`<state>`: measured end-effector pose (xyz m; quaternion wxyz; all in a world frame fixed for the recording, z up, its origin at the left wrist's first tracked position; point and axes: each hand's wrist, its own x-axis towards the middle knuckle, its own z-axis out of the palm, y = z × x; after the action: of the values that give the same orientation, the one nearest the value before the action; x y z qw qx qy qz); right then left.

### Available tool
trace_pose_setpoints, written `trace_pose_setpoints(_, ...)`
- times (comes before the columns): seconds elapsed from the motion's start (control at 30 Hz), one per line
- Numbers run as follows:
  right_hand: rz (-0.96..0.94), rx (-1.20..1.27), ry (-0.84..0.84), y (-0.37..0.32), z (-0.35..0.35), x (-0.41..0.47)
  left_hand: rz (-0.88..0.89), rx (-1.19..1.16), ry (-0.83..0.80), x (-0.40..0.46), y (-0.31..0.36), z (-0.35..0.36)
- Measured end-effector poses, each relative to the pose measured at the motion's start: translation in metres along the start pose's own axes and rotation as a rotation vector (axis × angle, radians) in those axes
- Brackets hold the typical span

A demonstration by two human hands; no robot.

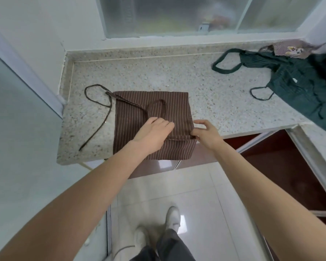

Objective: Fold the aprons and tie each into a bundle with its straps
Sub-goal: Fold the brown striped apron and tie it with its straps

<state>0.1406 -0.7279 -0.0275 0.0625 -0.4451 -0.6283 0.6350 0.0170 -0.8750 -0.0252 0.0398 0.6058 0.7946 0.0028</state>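
On the speckled counter (158, 72), near its front edge, lies the brown striped apron (135, 112), folded into a rectangle (one strap trailing left). Left hand (154, 131) presses flat on it, fingers straight; right hand (205, 135) pinches its right edge. A green apron (299, 81) lies well apart.

Your left hand (154, 133) lies flat on the folded brown apron (139, 110) at the surface (158, 76) edge. Your right hand (205, 135) pinches its right edge. A green apron (297, 81) lies crumpled far right.
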Motion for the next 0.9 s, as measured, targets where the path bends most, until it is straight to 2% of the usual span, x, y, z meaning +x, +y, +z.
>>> trace_pose_setpoints(0.17,0.073,0.056,0.018,0.043,-0.005,0.009,0.102,0.179,-0.147,0.008,0.016,0.042)
trace_pose_setpoints(0.33,0.099,0.065,0.055,0.069,-0.008,0.021,0.271,0.225,-0.016,0.010,0.019,0.068)
trace_pose_setpoints(0.5,0.147,0.086,0.080,0.087,-0.009,0.026,0.350,0.419,-0.113,0.015,0.030,0.086)
trace_pose_setpoints(0.67,0.187,0.024,0.042,0.097,-0.010,0.036,0.460,0.422,-0.162,0.029,0.046,0.097)
trace_pose_setpoints(0.73,0.209,0.090,0.072,0.100,-0.011,0.041,0.422,0.343,-0.241,0.037,0.049,0.097)
trace_pose_setpoints(0.83,0.283,0.223,0.148,0.105,-0.011,0.050,0.341,0.265,-0.210,0.043,0.047,0.094)
trace_pose_setpoints(0.9,0.340,0.192,0.182,0.110,-0.012,0.056,0.295,0.237,-0.192,0.043,0.046,0.094)
